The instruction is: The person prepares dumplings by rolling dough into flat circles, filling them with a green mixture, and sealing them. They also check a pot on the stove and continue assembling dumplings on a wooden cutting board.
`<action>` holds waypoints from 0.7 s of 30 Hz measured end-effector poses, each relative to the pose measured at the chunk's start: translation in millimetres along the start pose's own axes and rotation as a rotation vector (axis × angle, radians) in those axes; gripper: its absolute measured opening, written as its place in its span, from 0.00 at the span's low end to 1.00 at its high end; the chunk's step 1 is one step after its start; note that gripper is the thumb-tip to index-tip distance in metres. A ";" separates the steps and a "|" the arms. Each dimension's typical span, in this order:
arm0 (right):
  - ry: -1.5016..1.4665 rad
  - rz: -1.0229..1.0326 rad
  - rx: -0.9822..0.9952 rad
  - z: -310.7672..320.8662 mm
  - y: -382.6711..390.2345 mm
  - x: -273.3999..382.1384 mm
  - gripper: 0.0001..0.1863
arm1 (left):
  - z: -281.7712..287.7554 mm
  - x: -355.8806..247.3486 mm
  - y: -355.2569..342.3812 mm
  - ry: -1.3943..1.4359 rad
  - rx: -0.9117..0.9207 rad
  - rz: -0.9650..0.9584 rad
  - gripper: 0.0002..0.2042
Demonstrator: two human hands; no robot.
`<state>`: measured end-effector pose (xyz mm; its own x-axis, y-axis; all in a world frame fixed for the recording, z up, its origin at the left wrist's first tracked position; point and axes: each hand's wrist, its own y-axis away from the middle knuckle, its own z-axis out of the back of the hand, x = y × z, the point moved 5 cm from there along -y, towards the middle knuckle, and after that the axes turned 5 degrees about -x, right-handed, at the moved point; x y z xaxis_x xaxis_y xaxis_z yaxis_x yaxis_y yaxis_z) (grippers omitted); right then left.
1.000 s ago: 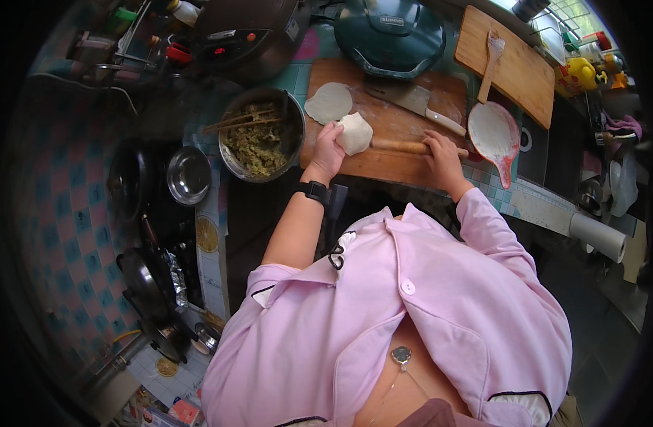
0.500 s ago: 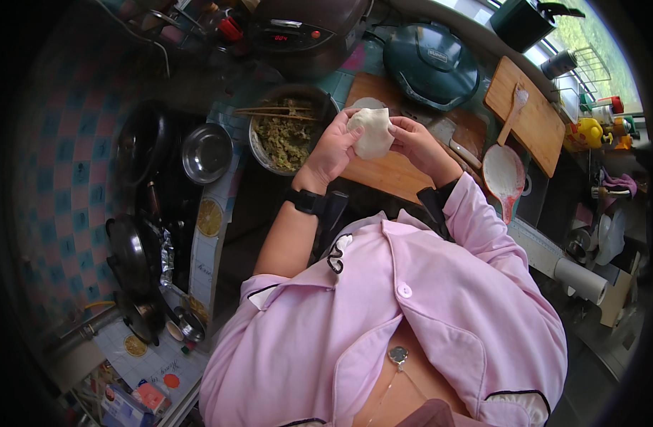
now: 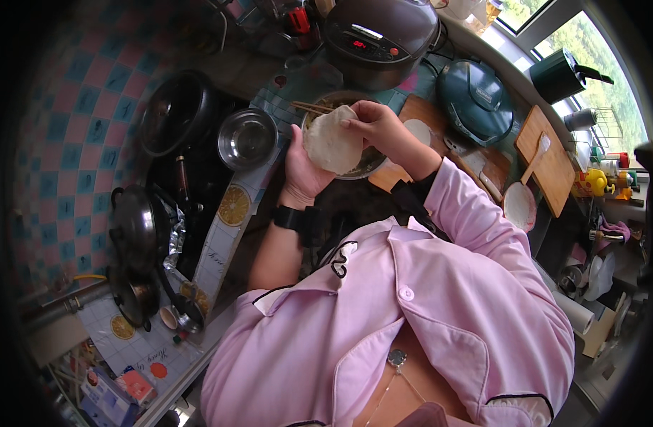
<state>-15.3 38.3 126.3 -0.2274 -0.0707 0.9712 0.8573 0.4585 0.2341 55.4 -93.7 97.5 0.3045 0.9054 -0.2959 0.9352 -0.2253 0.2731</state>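
A round flat white dough wrapper (image 3: 331, 141) lies in the palm of my left hand (image 3: 301, 169), held up over a dark bowl of chopped filling (image 3: 365, 162). My right hand (image 3: 376, 124) pinches the wrapper's upper right edge. A pair of chopsticks (image 3: 311, 108) rests across the bowl's far rim. Behind my right wrist another dough disc (image 3: 417, 130) lies on the wooden board (image 3: 422, 114).
Left of the bowl are an empty steel bowl (image 3: 247, 137), a black wok (image 3: 175, 112) and dark pans (image 3: 133, 226) on a stove. A rice cooker (image 3: 380, 35), a green electric pan (image 3: 474, 101), a second wooden board (image 3: 546, 158) and a white ladle-shaped dish (image 3: 519, 206) sit behind and right.
Both hands lifted the dough off the board and brought it left over the filling bowl. The head turned, so the whole scene shifted right.
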 end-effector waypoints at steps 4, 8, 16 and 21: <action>0.070 0.031 -0.171 15.9 -32.5 -42.0 0.13 | 29.8 -16.5 5.5 0.172 0.025 -0.028 0.41; 0.981 0.453 -0.358 48.6 -52.0 -59.0 0.11 | 45.0 -54.1 24.3 0.192 0.028 -0.163 0.40; 1.784 0.431 -0.002 52.3 -75.7 -113.2 0.08 | 24.1 -107.3 47.9 0.214 0.180 -0.277 0.41; 1.875 0.506 0.072 48.7 -69.6 -119.6 0.06 | 20.9 -157.1 44.7 0.120 0.238 -0.242 0.38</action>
<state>-70.2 58.0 -8.3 0.7409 -0.6252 -0.2452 0.6464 0.7630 0.0078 53.1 -253.6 137.0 0.0588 0.9754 -0.2126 0.9978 -0.0638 -0.0168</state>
